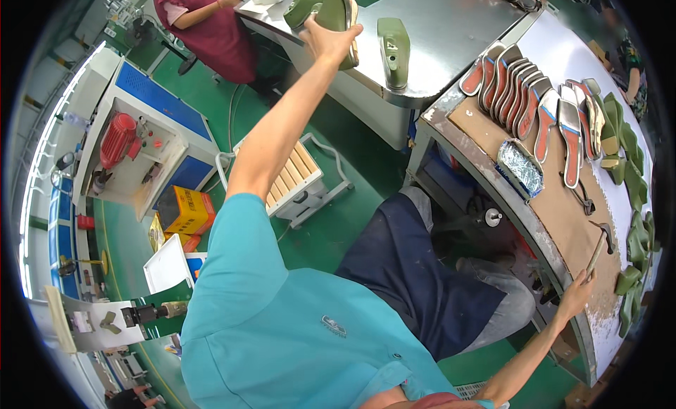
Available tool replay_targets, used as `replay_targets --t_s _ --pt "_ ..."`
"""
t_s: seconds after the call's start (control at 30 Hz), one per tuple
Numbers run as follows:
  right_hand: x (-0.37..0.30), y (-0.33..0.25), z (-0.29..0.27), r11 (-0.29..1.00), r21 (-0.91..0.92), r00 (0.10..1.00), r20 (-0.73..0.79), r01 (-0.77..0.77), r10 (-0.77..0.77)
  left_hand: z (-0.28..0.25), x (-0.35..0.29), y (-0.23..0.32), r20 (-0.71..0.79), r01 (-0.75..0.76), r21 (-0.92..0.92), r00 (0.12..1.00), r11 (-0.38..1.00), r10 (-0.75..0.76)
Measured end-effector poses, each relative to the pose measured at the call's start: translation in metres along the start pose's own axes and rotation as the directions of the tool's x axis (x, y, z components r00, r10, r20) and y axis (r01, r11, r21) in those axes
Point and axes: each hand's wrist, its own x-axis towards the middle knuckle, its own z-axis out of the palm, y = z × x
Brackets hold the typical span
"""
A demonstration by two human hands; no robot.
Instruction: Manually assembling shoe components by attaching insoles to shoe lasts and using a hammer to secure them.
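My left arm reaches out over the metal table; my left hand (329, 41) is closed around a green shoe last (335, 13) with a pale sole-shaped layer along its edge. Another green last (301, 11) lies beside it, partly hidden, and a third green last (393, 53) stands on the table to the right. At the workbench, my right hand (577, 292) grips a hammer (596, 254) by its wooden handle, its dark head near the brown board. A row of red-brown insoles (508, 88) fans out along the bench.
An open box with shiny silvery contents (520, 168) sits near the bench edge, beside a dark metal tool (584, 199). Green leather-like pieces (635, 236) line the far side. A slatted stool (296, 176) stands on the floor. Someone in a maroon apron (211, 32) works at upper left.
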Motion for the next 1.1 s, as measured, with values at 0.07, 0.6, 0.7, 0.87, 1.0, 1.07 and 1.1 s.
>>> replay_targets --t_s 0.07,0.6,0.7,0.87,1.0,1.07,1.1 --pt "0.014 0.014 0.01 0.978 -0.194 0.997 0.027 0.072 -0.068 0.011 0.021 -0.011 0.077 -0.084 0.192 0.995 0.978 0.07" --pt "0.005 0.016 0.046 0.861 -0.421 0.951 0.017 0.286 -0.308 0.039 -0.005 -0.034 0.429 -0.168 0.15 0.899 0.974 0.089" --pt "0.007 0.01 0.045 0.868 -0.408 0.954 0.022 0.281 -0.299 0.03 -0.037 -0.021 0.425 -0.386 0.476 0.888 0.79 0.177" --pt "0.003 0.01 0.039 0.864 -0.423 0.957 0.022 0.273 -0.291 0.047 -0.026 -0.043 0.254 -0.419 0.331 0.902 0.845 0.348" --pt "0.003 0.012 0.039 0.871 -0.409 0.957 0.025 0.273 -0.289 0.058 0.017 -0.061 0.103 -0.371 0.445 0.925 0.815 0.364" --pt "0.001 0.008 0.039 0.867 -0.425 0.958 -0.004 0.259 -0.287 0.068 0.036 -0.067 0.059 -0.329 0.484 0.937 0.811 0.345" --pt "0.001 0.004 0.039 0.863 -0.428 0.951 -0.021 0.27 -0.308 0.072 0.043 -0.066 0.04 -0.295 0.51 0.946 0.808 0.321"
